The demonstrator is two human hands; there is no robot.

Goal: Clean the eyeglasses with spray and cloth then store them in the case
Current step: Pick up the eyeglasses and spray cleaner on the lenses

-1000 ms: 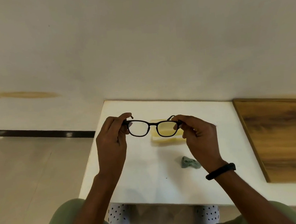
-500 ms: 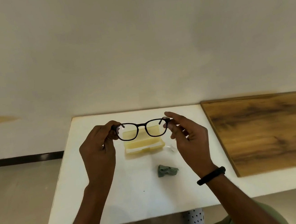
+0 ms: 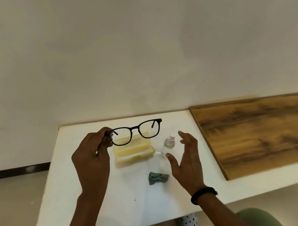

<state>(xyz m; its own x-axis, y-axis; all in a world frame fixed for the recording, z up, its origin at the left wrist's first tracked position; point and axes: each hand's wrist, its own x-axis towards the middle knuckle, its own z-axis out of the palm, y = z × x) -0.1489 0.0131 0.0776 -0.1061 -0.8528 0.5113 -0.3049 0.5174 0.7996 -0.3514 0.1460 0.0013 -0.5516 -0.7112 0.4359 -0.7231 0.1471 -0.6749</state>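
The left hand has its grip pinched closed on the left hinge of the black eyeglasses, holding them up above the white bench with the temples unfolded. Under them on the bench lies the open yellow case, with the crumpled green cloth nearer and the clear spray bottle just right of the case. The right hand hovers by the bottle, fingers spread, holding nothing, with a black band on its wrist.

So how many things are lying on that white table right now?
3: an open yellow plastic case at the back, a small clear spray bottle right of it, and a crumpled green cloth nearer the person. Nothing else shows, though the hands could hide something.
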